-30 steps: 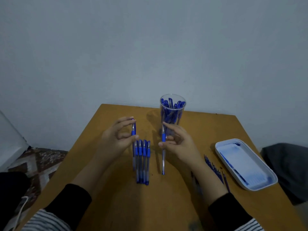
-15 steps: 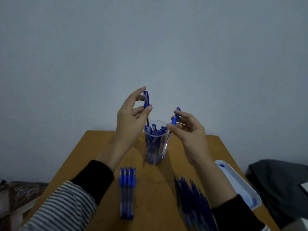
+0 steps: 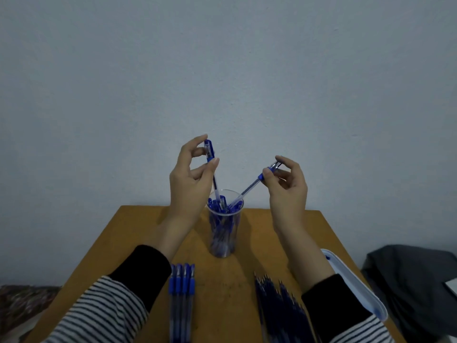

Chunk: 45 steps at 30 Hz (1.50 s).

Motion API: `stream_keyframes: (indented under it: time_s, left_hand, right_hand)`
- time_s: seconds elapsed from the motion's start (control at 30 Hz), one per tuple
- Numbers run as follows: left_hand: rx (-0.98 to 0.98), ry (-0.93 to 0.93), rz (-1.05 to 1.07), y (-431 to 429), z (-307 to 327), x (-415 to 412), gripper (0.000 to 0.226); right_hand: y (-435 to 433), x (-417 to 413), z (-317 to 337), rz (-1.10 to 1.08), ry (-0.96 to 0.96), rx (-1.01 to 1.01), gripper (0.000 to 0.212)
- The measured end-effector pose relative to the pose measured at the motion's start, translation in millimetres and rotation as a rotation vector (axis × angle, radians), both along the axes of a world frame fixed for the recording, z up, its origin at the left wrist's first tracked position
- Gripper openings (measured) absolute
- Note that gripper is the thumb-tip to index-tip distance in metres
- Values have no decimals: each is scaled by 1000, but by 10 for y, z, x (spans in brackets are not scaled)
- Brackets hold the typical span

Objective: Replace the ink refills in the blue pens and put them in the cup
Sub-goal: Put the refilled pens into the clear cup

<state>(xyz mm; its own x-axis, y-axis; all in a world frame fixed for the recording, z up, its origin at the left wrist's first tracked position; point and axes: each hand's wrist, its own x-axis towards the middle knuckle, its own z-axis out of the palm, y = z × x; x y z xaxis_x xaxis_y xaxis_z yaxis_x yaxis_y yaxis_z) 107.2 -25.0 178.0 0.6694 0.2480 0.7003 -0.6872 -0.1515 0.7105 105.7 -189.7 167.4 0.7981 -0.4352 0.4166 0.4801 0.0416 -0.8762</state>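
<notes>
Pens fill the clear cup (image 3: pixel 223 233) at the centre of the frame, standing on the wooden table (image 3: pixel 237 280). Above it, the left hand (image 3: pixel 190 179) pinches a near-upright pen (image 3: pixel 209 154) at its capped top between thumb and fingers. The right hand (image 3: pixel 288 186) pinches a slanted pen (image 3: pixel 249 188) by its blue grip. Both lower ends reach into the cup's mouth. At lower centre lie 4 pens (image 3: pixel 181 293) side by side. A heap of refills (image 3: pixel 279 300) (thin and dark) lies right of them, with a white tray (image 3: pixel 356 285) at lower right.
</notes>
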Motion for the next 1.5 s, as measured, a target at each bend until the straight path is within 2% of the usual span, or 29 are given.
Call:
stream_keyframes:
  time_s: [0.13, 0.27, 0.33, 0.53, 0.63, 0.7, 0.77, 0.97, 1.07, 1.17, 1.3, 1.37, 1.5]
  left_hand:
    - [101, 68, -12, 12, -269, 31, 41]
    - [474, 67, 143, 102, -649, 112, 14]
    - [592, 90, 149, 133, -794, 112, 23]
    - [600, 217, -5, 171, -904, 4, 45]
    - [625, 257, -26, 190, -907, 0, 49]
    - [634, 284, -48, 197, -901, 5, 51]
    - [631, 291, -63, 211, -884, -1, 53]
    - [611, 340, 4, 421, -1075, -256, 54]
    - [525, 453, 28, 568, -1319, -480, 51]
    - [569, 659, 36, 756, -1509, -658, 44]
    - [736, 703, -11, 1020, -1676, -786, 51]
    - [754, 737, -47, 1104, -1697, -811, 57]
    - [789, 795, -133, 1146, -1607, -821, 75]
  right_hand:
    - [-3, 7, 15, -30, -14, -2, 53]
    - [44, -34, 5, -73, -86, -71, 45]
    - [66, -48, -15, -86, -137, -165, 41]
    - [136, 21, -183, -27, -153, -533, 28]
    - [138, 81, -337, -38, -138, -760, 14]
    - [135, 64, -403, -1, -112, -876, 13]
    - [129, 14, -435, -7, -124, -885, 16]
    - [153, -317, -578, -212, -290, -737, 21]
    - [300, -576, -741, -141, -317, -739, 19]
    - [490, -700, -946, 46, -178, -775, 20]
    - [674, -672, -1200, 344, 323, -859, 31]
    - [716, -614, -1283, 445, 493, -845, 40]
    - [739, -548, -1319, 555, 562, -876, 52]
